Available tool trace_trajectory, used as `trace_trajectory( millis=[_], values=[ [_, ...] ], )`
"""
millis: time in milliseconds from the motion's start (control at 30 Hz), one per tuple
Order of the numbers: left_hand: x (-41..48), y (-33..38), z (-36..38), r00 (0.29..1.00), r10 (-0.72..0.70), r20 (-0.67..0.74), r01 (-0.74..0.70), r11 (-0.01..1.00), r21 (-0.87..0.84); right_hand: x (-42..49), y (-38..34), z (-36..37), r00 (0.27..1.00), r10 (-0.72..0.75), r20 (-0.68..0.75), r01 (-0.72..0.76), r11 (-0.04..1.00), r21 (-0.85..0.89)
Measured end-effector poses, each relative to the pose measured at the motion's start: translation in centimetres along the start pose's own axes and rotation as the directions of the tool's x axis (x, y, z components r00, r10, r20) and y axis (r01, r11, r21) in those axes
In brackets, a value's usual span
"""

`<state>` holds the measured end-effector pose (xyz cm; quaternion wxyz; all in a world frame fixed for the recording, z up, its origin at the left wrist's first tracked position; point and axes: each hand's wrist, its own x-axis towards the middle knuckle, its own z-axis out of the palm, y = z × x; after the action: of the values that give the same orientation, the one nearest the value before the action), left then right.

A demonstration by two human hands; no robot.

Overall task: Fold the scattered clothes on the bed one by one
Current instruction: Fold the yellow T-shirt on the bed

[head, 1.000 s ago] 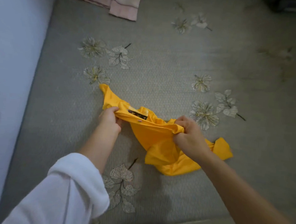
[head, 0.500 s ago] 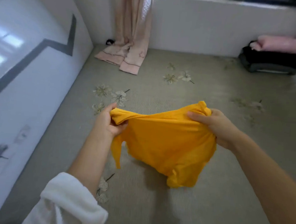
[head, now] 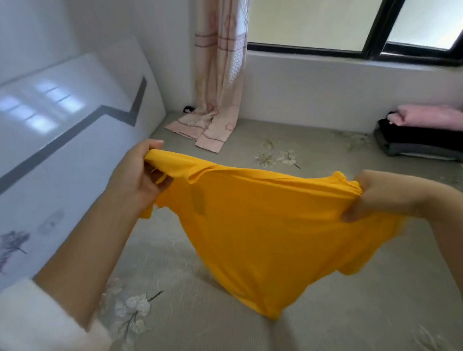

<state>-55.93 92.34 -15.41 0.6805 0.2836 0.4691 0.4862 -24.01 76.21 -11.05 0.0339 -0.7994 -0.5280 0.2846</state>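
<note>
Yellow shirt (head: 270, 233) hangs stretched between left hand (head: 134, 174) and right hand (head: 374, 196).

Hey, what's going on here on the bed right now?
A person is holding a yellow shirt up in the air, spread between both hands. The left hand grips one end of its top edge and the right hand grips the other. The cloth hangs down toward the bed, not yet folded. A folded pile sits in the far right corner.
</note>
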Motion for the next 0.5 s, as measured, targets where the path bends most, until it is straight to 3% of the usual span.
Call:
trace_trajectory(
  millis=[100, 267, 400, 467, 500],
  values=[
    [0.1, 0.9, -0.6, 0.994, 0.081, 0.067, -0.085, 0.994, 0.064, 0.1, 1.3, -1.9, 0.997, 0.015, -0.075, -0.015, 1.0, -0.003],
    [5.2, 0.6, 1.0, 0.989, -0.144, -0.02, 0.145, 0.963, 0.225, 7.2, 3.5, -1.2, 0.948, 0.142, -0.285, -0.177, 0.979, -0.101],
    [8.9, 0.7, 4.7, 0.988, -0.144, -0.063, 0.157, 0.925, 0.347, 12.6, 4.0, -0.2, 0.89, 0.216, -0.401, -0.292, 0.946, -0.138],
    [10.7, 1.5, 7.0, 0.995, -0.087, -0.045, 0.097, 0.938, 0.334, 14.6, 3.5, -0.9, 0.851, 0.297, -0.433, -0.343, 0.939, -0.029],
    [11.5, 2.1, 8.0, 0.998, -0.051, -0.032, 0.058, 0.945, 0.323, 15.6, 3.3, -1.6, 0.84, 0.351, -0.414, -0.333, 0.935, 0.118]
  ],
)
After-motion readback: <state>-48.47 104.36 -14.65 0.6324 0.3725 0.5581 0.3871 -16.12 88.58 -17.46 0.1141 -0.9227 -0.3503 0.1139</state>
